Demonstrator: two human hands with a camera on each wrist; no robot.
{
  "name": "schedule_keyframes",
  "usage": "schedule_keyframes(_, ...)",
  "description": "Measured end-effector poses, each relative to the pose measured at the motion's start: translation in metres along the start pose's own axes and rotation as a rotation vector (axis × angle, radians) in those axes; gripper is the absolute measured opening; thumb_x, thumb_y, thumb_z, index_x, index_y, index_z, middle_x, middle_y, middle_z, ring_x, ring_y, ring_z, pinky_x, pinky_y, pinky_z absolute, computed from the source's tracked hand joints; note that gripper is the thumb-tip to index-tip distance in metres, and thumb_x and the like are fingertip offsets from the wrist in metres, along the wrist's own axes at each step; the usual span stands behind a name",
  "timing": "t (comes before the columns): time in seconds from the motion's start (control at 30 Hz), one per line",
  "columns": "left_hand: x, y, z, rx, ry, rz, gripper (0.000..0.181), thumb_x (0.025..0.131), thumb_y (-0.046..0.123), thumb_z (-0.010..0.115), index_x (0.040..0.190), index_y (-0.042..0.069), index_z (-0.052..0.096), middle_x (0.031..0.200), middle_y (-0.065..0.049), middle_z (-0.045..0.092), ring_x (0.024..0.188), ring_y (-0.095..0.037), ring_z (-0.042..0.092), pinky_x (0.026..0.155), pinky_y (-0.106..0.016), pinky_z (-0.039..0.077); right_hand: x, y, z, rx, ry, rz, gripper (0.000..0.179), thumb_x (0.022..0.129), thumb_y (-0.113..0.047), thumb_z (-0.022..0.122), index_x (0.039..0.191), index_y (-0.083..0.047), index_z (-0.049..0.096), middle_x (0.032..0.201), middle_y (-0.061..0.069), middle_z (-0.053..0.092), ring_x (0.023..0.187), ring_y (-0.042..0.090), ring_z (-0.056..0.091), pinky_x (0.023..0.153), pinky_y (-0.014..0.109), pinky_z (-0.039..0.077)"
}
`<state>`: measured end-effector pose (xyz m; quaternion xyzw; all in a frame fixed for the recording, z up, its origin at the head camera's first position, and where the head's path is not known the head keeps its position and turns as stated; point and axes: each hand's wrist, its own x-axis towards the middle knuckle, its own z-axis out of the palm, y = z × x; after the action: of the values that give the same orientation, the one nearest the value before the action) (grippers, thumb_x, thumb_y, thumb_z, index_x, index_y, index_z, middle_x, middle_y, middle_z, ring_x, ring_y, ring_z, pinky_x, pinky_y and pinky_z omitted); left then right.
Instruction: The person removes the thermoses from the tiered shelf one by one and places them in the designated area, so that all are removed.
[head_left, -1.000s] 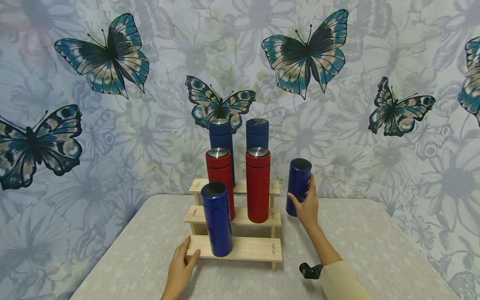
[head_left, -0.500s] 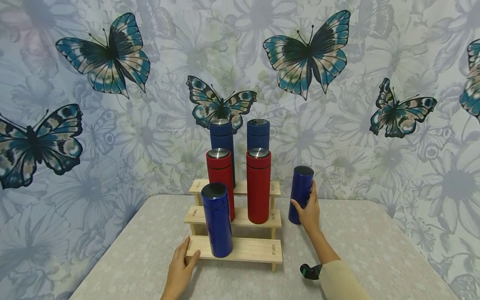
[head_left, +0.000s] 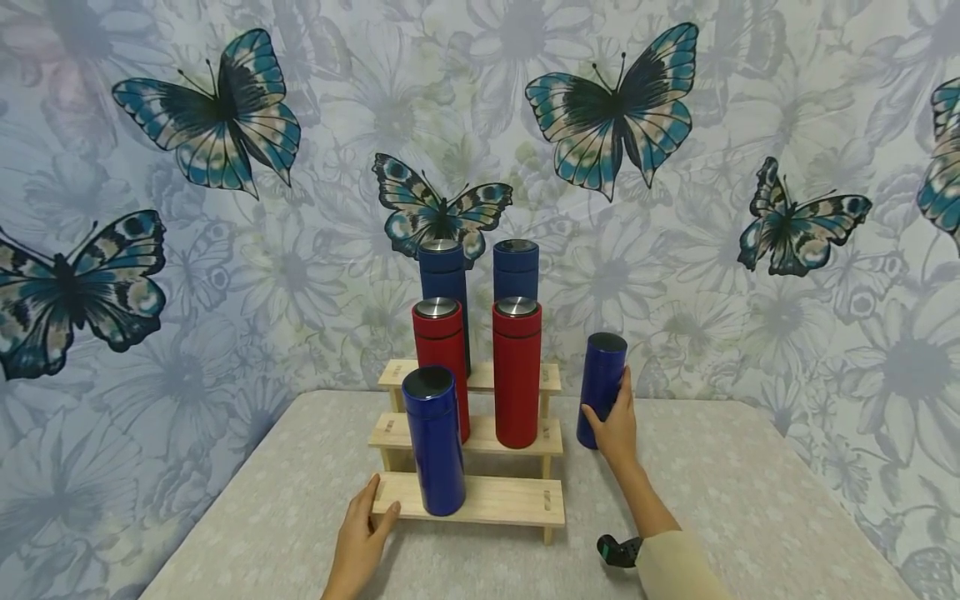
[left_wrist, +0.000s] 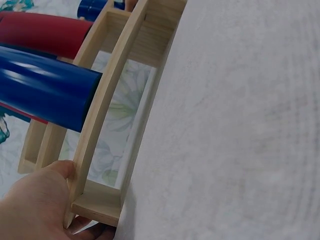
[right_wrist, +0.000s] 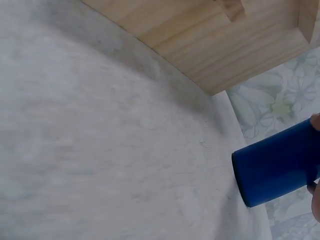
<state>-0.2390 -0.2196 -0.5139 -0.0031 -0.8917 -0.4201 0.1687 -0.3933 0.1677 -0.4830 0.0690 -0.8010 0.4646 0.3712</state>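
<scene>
My right hand (head_left: 618, 423) grips a glossy blue thermos (head_left: 602, 379) with a dark lid, upright just right of the stand. In the right wrist view the blue thermos (right_wrist: 280, 162) has its base right at the tabletop. My left hand (head_left: 360, 533) holds the left end of the lowest step of a three-tier wooden stand (head_left: 510, 500). In the left wrist view that hand (left_wrist: 37, 205) has its thumb on one side of the plank and fingers beneath. Another glossy blue thermos (head_left: 435, 446) stands on the lowest step, left of its middle.
Two red thermoses (head_left: 517, 375) with steel lids stand on the middle step. Behind them, two dark blue thermoses (head_left: 516, 271) stand on the top step, partly hidden. A black strapped device (head_left: 618, 550) shows at the right wrist. A butterfly-patterned wall (head_left: 675, 250) closes off the table's (head_left: 705, 475) far edge.
My right hand has lowered the blue thermos toward the table and slightly right, mostly in the first half second. The left hand and the stand have stayed in place.
</scene>
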Motion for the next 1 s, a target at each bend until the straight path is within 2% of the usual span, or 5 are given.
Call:
schedule_keyframes(0.07, 0.000, 0.000, 0.000, 0.008, -0.003, -0.009, 0.067, 0.095, 0.039, 0.050, 0.142, -0.002, 0.027, 0.135, -0.029, 0.035, 0.082, -0.021, 0.048, 0.070, -0.036, 0.045, -0.005, -0.002, -0.002, 0.001, 0.004, 0.007, 0.099, 0.078, -0.004, 0.074, 0.148, -0.005, 0.004, 0.142, 0.029, 0.026, 0.124, 0.044, 0.034, 0.097, 0.056, 0.031)
schedule_keyframes(0.27, -0.001, 0.000, 0.000, 0.006, -0.017, -0.028, 0.069, 0.095, 0.043, 0.049, 0.144, 0.000, 0.025, 0.138, -0.028, 0.033, 0.106, -0.036, 0.049, 0.089, -0.055, 0.040, -0.022, -0.025, -0.007, 0.072, 0.148, -0.039, 0.083, 0.078, 0.001, 0.069, 0.143, 0.001, 0.019, 0.132, 0.026, 0.038, 0.118, 0.039, 0.038, 0.095, 0.050, 0.033)
schedule_keyframes(0.5, 0.001, 0.000, 0.001, -0.007, -0.019, -0.013, 0.069, 0.095, 0.040, 0.049, 0.144, -0.002, 0.024, 0.137, -0.030, 0.032, 0.116, -0.044, 0.043, 0.091, -0.059, 0.038, -0.033, -0.103, -0.012, 0.234, 0.326, -0.346, 0.049, 0.075, 0.012, 0.065, 0.120, 0.010, 0.046, 0.115, 0.020, 0.054, 0.104, 0.029, 0.050, 0.090, 0.033, 0.039)
schedule_keyframes(0.7, 0.002, -0.001, 0.001, -0.008, 0.005, 0.012, 0.067, 0.095, 0.037, 0.051, 0.143, -0.003, 0.026, 0.134, -0.031, 0.035, 0.108, -0.041, 0.048, 0.083, -0.051, 0.045, -0.052, -0.179, -0.001, 0.395, 0.194, -0.585, 0.043, 0.069, 0.015, 0.064, 0.108, 0.019, 0.047, 0.106, 0.028, 0.053, 0.099, 0.033, 0.053, 0.090, 0.030, 0.043)
schedule_keyframes(1.0, 0.001, 0.000, 0.000, -0.014, -0.017, -0.026, 0.066, 0.095, 0.037, 0.052, 0.143, -0.001, 0.027, 0.131, -0.029, 0.038, 0.079, -0.020, 0.047, 0.062, -0.028, 0.043, -0.090, -0.189, 0.057, 0.377, -0.150, -0.447, 0.089, 0.073, -0.010, 0.079, 0.139, 0.007, 0.022, 0.135, 0.018, 0.039, 0.115, 0.032, 0.047, 0.085, 0.049, 0.046)
